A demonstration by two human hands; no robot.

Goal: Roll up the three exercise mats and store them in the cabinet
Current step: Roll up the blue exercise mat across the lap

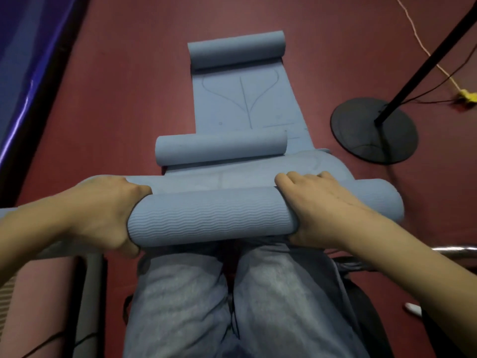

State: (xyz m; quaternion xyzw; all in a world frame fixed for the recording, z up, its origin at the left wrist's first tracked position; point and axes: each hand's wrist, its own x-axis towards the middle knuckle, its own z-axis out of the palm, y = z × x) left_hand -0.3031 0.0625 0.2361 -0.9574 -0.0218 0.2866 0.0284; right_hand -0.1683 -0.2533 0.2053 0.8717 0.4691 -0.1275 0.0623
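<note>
At the far left we saw a blue-purple padded edge with a black border [38,81] along the dark red floor [129,99]. Our left hand [108,213] curled around the left part of the nearest blue foam exercise mat roll with a wavy ribbed surface [211,218], thumb underneath and fingers over the top, gripping it. That roll lay across our grey trousered knees [180,293], its unrolled part running away from us over the floor. Beyond it lay a 2nd blue mat, partly rolled [222,148], and further off a 3rd blue mat, rolled at its far end [236,50], its flat part showing a drawn line pattern. Our right hand [322,205] gripped the same near roll, fingers bent over its top. To the right stood a black round stand base with a slanted pole [374,133], near a yellow cord [467,95].
</note>
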